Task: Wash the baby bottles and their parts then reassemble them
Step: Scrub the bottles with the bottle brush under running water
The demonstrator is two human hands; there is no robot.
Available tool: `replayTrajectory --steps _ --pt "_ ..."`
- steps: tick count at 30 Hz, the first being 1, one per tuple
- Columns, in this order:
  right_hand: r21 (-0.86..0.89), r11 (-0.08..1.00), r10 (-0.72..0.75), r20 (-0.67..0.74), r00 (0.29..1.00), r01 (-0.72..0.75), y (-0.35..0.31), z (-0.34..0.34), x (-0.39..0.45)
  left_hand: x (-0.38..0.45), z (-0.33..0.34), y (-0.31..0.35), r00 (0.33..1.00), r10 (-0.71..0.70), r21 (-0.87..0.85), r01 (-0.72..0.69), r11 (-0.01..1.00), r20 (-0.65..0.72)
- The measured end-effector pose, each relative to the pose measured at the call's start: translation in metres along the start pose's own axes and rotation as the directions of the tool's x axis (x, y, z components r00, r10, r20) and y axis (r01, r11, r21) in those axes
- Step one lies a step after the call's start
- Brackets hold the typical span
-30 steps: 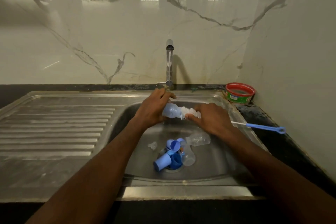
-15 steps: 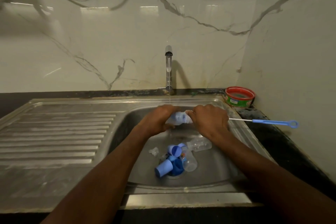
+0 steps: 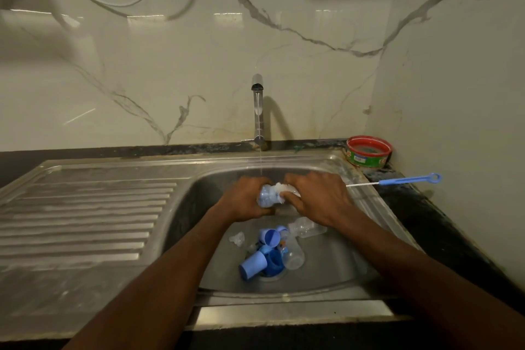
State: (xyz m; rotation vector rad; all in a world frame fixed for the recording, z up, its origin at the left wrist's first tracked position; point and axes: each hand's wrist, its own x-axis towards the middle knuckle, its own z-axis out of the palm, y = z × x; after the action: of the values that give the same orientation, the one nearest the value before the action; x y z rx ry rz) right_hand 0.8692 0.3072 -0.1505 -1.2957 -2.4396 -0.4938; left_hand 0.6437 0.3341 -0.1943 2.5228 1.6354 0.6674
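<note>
we note the brush now pushed back deeper into the bottle; left hand fingers grasp the bottle, right hand fingers the brush. scrubbing continues.

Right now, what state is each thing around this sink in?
tap: running, a thin stream falls toward the hands
baby bottle: held on its side over the basin in the left hand
bottle brush: bristles at the bottle's mouth, gripped by the right hand
blue caps: lying loose over the drain
clear bottles: lying on their sides in the sink
red-rimmed tub: open, no lid
</note>
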Motion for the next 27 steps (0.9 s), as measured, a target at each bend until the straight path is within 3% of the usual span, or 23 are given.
replayTrajectory --steps 2,5,7,10,13,16,18,20,24,27 --pt "0.038 0.995 0.098 -0.022 0.995 -0.098 -0.006 0.0 0.004 0.001 -0.004 0.001 0.998 0.006 0.054 -0.002 0.999 -0.067" --pt "0.213 0.915 0.324 0.119 0.938 -0.343 -0.002 0.0 0.017 0.0 -0.007 0.006 0.993 0.043 0.077 -0.035 0.996 -0.107" --pt "0.22 0.869 0.415 0.165 0.895 -0.443 0.005 0.002 0.021 0.001 -0.007 0.01 0.988 0.126 0.027 -0.124 0.992 -0.092" --pt "0.117 0.915 0.378 0.083 0.922 -0.385 0.008 0.001 0.013 0.004 -0.013 0.012 0.981 0.174 -0.003 -0.175 0.985 -0.086" --pt "0.025 0.994 0.107 0.012 0.994 -0.107 0.004 -0.01 0.003 0.003 -0.021 0.004 0.964 0.183 0.045 -0.178 0.983 -0.192" --pt "-0.062 0.994 -0.087 0.026 0.996 0.089 -0.006 -0.02 -0.001 0.001 -0.014 -0.001 0.965 0.165 0.103 -0.147 0.984 -0.202" --pt "-0.081 0.996 -0.027 0.02 0.999 0.028 -0.012 -0.022 0.0 0.0 -0.007 0.001 0.981 0.104 -0.035 -0.111 0.993 -0.163" --pt "-0.062 0.989 0.131 0.008 0.991 -0.131 -0.01 -0.019 0.004 -0.001 -0.003 0.006 0.992 0.078 -0.159 -0.093 0.983 -0.099" --pt "-0.032 0.942 0.333 -0.04 0.942 -0.334 0.001 -0.006 0.01 0.002 -0.003 0.009 0.992 0.088 -0.084 -0.095 0.992 -0.088" --pt "-0.031 0.957 0.286 -0.029 0.958 -0.287 -0.002 -0.006 0.007 0.004 -0.017 0.004 0.984 0.124 0.025 -0.122 0.992 -0.132"
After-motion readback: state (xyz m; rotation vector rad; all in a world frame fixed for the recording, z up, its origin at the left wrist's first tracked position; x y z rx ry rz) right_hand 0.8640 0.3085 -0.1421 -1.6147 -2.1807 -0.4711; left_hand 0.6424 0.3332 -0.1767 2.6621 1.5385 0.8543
